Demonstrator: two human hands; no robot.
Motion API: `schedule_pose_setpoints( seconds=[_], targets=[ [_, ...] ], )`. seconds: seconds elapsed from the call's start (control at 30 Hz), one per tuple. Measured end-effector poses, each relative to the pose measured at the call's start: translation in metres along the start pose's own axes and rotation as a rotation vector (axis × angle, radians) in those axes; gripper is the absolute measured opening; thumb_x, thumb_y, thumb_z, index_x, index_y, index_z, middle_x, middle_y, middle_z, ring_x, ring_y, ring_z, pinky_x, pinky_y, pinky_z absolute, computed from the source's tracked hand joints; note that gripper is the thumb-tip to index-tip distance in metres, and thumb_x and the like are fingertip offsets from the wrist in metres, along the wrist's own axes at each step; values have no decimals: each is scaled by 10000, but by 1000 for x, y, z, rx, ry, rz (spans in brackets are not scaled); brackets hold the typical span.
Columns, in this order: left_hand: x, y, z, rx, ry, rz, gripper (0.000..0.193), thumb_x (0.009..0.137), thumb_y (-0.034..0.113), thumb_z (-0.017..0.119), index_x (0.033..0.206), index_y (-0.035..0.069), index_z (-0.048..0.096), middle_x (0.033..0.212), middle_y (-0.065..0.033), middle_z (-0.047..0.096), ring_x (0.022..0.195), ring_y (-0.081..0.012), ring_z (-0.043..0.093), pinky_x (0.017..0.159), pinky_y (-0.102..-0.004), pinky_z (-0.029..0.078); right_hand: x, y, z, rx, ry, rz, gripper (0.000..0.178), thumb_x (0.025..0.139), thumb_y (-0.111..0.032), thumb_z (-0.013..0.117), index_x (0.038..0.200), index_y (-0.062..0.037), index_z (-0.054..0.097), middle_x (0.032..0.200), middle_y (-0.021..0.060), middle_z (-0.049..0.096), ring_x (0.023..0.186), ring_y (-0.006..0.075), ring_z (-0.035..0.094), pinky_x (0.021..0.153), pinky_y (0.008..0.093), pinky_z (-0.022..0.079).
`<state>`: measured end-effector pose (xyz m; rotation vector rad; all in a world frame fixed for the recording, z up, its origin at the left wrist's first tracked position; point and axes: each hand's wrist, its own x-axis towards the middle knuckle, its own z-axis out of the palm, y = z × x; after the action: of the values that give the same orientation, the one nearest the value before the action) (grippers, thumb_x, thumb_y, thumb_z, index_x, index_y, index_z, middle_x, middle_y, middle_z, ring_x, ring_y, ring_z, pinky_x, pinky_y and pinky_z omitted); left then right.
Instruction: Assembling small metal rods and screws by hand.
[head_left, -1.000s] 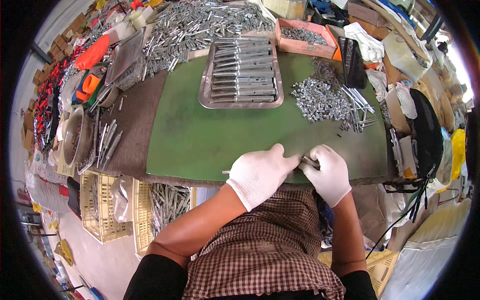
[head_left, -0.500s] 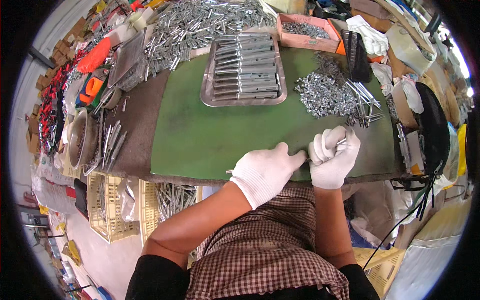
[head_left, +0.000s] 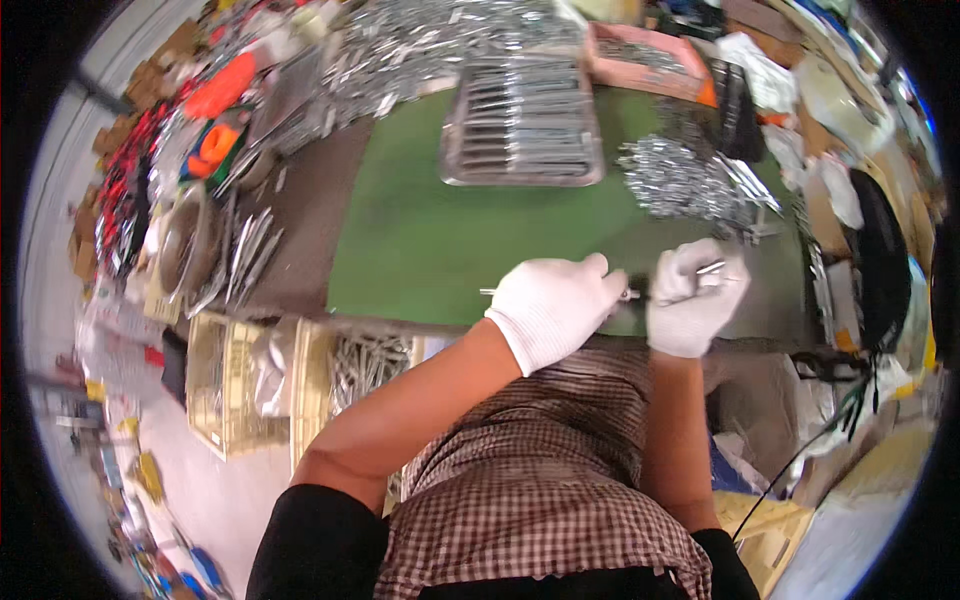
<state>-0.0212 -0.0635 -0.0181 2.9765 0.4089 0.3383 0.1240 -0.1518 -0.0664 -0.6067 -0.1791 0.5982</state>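
Observation:
My left hand [head_left: 553, 308], in a white glove, is closed around a thin metal rod [head_left: 487, 291]. One end of the rod shows left of the wrist, and a short metal end pokes out past the fingertips. Just to the right is my right hand [head_left: 690, 308], gloved too, its fingers curled round a short metal pin [head_left: 711, 268]. A small gap lies between the two hands, above the near edge of the green mat [head_left: 420, 240]. Beyond the right hand are a heap of small metal nuts [head_left: 680, 180] and several loose metal pins [head_left: 750, 182]. Motion blurs fine detail.
A metal tray [head_left: 520, 179] holds a row of metal tubes at the mat's far side. Behind it lie a large pile of metal parts [head_left: 430, 45] and a pink box [head_left: 640, 72]. A round bowl [head_left: 190, 245] stands left; yellow crates [head_left: 235, 440] sit below the table.
My hands have moved slightly apart, and a metal end now shows between them at the left fingertips. The whole view has shifted, with the table appearing higher and farther right.

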Motion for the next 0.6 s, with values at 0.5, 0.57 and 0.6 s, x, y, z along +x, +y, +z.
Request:
schedule_pose_setpoints(
  seconds=[0.5,0.57,0.6],
  targets=[
    [-353,-62,-8,-88,-38,-1191,294,895,317,582,1016,71,687,1005,-159,673,911,-344,639,820,-414,506,14,-13,8,-733,-214,22,391,1009,-228,383,1259,43,515,831,23,545,580,53,404,502,212,312],
    [-321,-89,-22,47,235,-1148,237,896,263,576,993,82,695,963,-140,679,881,-337,643,810,-421,508,-5,-19,26,-832,-216,59,400,1006,-249,373,1256,23,525,834,23,560,594,51,406,501,195,295],
    [-289,-96,-38,145,316,-1002,220,890,226,584,1007,78,696,957,-137,679,873,-330,645,791,-414,513,-7,-21,18,-879,-233,-33,353,990,-244,406,1194,-4,565,824,22,562,572,40,401,465,178,263]
  ],
)
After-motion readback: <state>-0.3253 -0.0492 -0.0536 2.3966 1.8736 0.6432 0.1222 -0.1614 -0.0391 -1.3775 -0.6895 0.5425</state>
